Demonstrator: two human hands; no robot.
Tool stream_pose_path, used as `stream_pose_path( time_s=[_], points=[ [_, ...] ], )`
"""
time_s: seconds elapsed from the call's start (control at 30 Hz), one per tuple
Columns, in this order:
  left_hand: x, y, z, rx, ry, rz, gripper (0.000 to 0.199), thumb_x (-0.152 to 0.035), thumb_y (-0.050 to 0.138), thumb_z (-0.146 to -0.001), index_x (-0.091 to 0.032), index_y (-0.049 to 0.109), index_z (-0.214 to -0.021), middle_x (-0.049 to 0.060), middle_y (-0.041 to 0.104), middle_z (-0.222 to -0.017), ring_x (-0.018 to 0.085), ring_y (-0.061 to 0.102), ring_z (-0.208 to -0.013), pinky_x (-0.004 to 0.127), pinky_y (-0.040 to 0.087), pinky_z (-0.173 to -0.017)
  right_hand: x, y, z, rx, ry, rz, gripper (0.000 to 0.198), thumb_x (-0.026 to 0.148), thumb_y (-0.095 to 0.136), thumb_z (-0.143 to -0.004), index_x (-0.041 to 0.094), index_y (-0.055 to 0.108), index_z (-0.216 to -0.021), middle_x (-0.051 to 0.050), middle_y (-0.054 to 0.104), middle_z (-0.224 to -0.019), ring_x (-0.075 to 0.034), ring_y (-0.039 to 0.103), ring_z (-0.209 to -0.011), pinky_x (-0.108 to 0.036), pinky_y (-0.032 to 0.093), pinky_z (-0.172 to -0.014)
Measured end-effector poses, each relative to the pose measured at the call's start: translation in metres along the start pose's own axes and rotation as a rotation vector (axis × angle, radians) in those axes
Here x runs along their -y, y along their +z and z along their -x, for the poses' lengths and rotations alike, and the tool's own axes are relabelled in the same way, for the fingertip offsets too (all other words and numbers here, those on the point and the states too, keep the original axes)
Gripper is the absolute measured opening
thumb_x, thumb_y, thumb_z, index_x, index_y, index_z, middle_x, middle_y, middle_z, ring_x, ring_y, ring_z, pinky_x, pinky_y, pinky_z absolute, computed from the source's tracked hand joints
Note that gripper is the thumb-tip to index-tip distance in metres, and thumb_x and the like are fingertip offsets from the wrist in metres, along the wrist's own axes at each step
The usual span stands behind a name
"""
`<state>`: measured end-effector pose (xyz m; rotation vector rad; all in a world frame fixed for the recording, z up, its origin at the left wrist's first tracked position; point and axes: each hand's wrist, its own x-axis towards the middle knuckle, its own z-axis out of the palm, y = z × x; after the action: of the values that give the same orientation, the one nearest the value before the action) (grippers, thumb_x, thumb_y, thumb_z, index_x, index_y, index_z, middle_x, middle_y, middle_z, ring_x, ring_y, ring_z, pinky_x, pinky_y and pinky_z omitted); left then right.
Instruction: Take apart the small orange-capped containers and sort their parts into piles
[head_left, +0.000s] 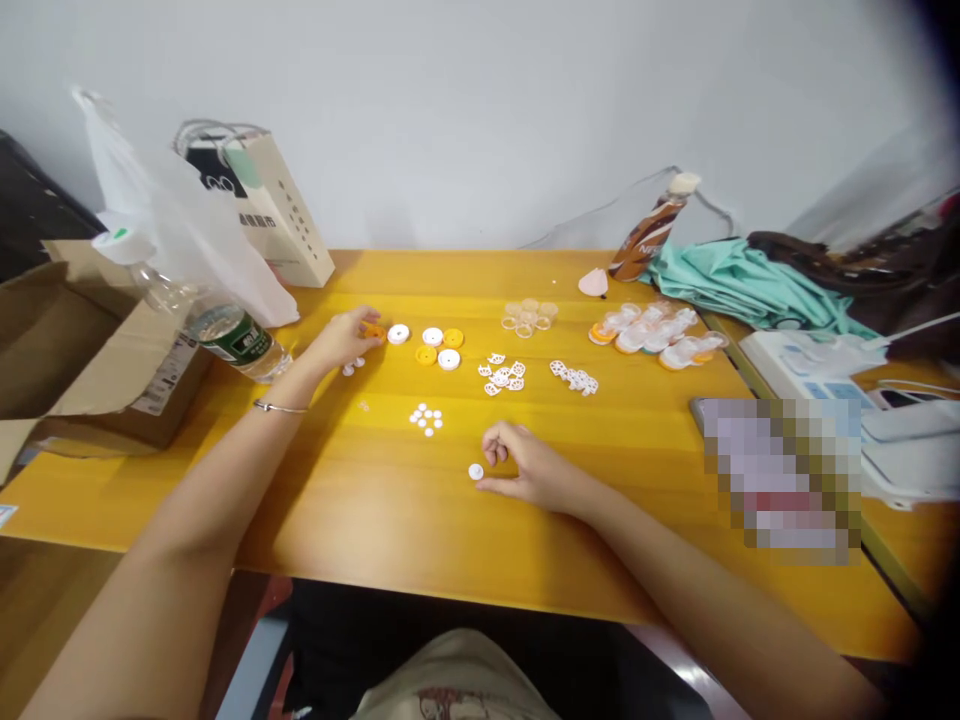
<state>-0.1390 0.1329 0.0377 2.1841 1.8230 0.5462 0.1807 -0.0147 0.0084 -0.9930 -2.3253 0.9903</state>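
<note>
At the left end of the row of round caps, my left hand [349, 338] has its fingers closed around an orange round cap [374, 332]. Small white pieces [352, 366] lie just below that hand. Over the middle of the table, my right hand [529, 468] is curled, a small white round piece [475, 471] at its thumb and index fingertips. More caps, white [398, 334] and orange [453, 338], sit beside the left hand. Several small white discs [426, 418] are grouped between the hands. White openwork pieces [502, 375] lie beyond my right hand, with another cluster [574, 377] to their right.
Clear rings [529, 318] and clear-topped orange and white pieces [656, 336] lie farther back. A water bottle [232, 335] and cardboard box [97, 350] stand left. A brown drink bottle [651, 230], green cloth [742, 280], power strip [806, 365] and blurred flat object [780, 480] are right.
</note>
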Motion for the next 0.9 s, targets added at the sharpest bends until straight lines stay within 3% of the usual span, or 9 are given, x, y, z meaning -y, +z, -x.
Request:
stream_pose_path(
  time_s=[0.07,0.13,0.17,0.23,0.33,0.43,0.53,0.7,0.9],
  points=[
    [-0.014,-0.003,0.009,-0.111,0.063,-0.026,0.041,-0.029,0.067,-0.069,-0.017,0.055,-0.106,0.010,0.058,-0.115,0.024,0.055,-0.104,0.037,0.042,-0.091,0.002,0.000,0.000,-0.003,0.003,0.004,0.023,0.030,0.062,-0.078,0.020,0.043,-0.085,-0.001,0.053,-0.081,-0.014,0.050,-0.075,-0.029,0.041,-0.072],
    [-0.039,-0.007,0.029,-0.245,0.173,-0.015,0.033,-0.032,0.062,-0.076,-0.017,0.055,-0.105,0.009,0.056,-0.113,0.024,0.051,-0.108,0.040,0.039,-0.095,0.003,-0.001,0.000,-0.007,0.014,0.000,0.020,0.030,0.060,-0.079,0.020,0.043,-0.084,-0.001,0.053,-0.080,-0.014,0.050,-0.075,-0.029,0.041,-0.072],
    [-0.054,-0.008,0.042,-0.248,0.251,0.026,0.028,-0.032,0.056,-0.081,-0.017,0.055,-0.104,0.008,0.058,-0.108,0.022,0.052,-0.105,0.039,0.040,-0.094,0.004,-0.001,-0.001,-0.009,0.020,-0.004,0.019,0.030,0.059,-0.080,0.020,0.043,-0.084,-0.001,0.054,-0.080,-0.014,0.050,-0.075,-0.029,0.042,-0.072],
    [-0.087,-0.007,0.073,-0.119,0.436,0.136,0.022,-0.032,0.050,-0.086,-0.017,0.055,-0.102,0.006,0.059,-0.101,0.018,0.054,-0.097,0.034,0.044,-0.087,0.003,-0.001,-0.001,-0.013,0.025,-0.016,0.018,0.030,0.059,-0.080,0.020,0.044,-0.083,-0.002,0.054,-0.079,-0.014,0.051,-0.074,-0.029,0.042,-0.071],
    [-0.123,0.006,0.112,0.255,0.679,0.181,0.023,-0.030,0.048,-0.088,-0.017,0.056,-0.105,0.007,0.058,-0.099,0.016,0.054,-0.093,0.030,0.045,-0.084,0.001,-0.002,0.000,-0.004,0.016,-0.046,0.016,0.029,0.058,-0.080,0.020,0.045,-0.084,-0.002,0.054,-0.080,-0.014,0.051,-0.075,-0.028,0.044,-0.070],
    [-0.132,0.030,0.128,0.362,0.737,0.223,0.019,-0.024,0.045,-0.090,-0.016,0.057,-0.102,0.007,0.057,-0.096,0.014,0.054,-0.087,0.027,0.046,-0.080,-0.002,-0.003,0.001,-0.001,0.003,-0.101,0.014,0.026,0.057,-0.081,0.020,0.046,-0.087,-0.002,0.054,-0.082,-0.014,0.052,-0.076,-0.028,0.045,-0.070],
    [-0.127,0.052,0.128,0.361,0.727,0.291,0.016,-0.019,0.042,-0.090,-0.016,0.057,-0.093,0.005,0.057,-0.088,0.012,0.054,-0.080,0.025,0.046,-0.075,-0.005,-0.007,0.002,-0.059,0.002,-0.153,0.010,0.025,0.055,-0.082,0.020,0.047,-0.086,-0.001,0.053,-0.079,-0.013,0.052,-0.074,-0.027,0.046,-0.069],
    [-0.123,0.065,0.128,0.302,0.722,0.342,0.018,-0.018,0.039,-0.091,-0.016,0.056,-0.089,0.006,0.056,-0.085,0.012,0.053,-0.078,0.025,0.046,-0.072,-0.021,-0.034,0.001,-0.470,0.077,-0.069,0.008,0.028,0.053,-0.082,0.020,0.052,-0.085,-0.002,0.057,-0.078,-0.014,0.054,-0.073,-0.029,0.046,-0.071],
    [-0.123,0.067,0.132,0.258,0.756,0.304,0.018,-0.018,0.039,-0.091,-0.016,0.057,-0.090,0.007,0.057,-0.086,0.013,0.053,-0.080,0.026,0.046,-0.073,-0.068,-0.091,0.024,-1.071,0.337,0.138,0.018,0.034,0.051,-0.080,0.018,0.054,-0.089,-0.004,0.058,-0.084,-0.017,0.054,-0.074,-0.034,0.045,-0.071]
  ],
)
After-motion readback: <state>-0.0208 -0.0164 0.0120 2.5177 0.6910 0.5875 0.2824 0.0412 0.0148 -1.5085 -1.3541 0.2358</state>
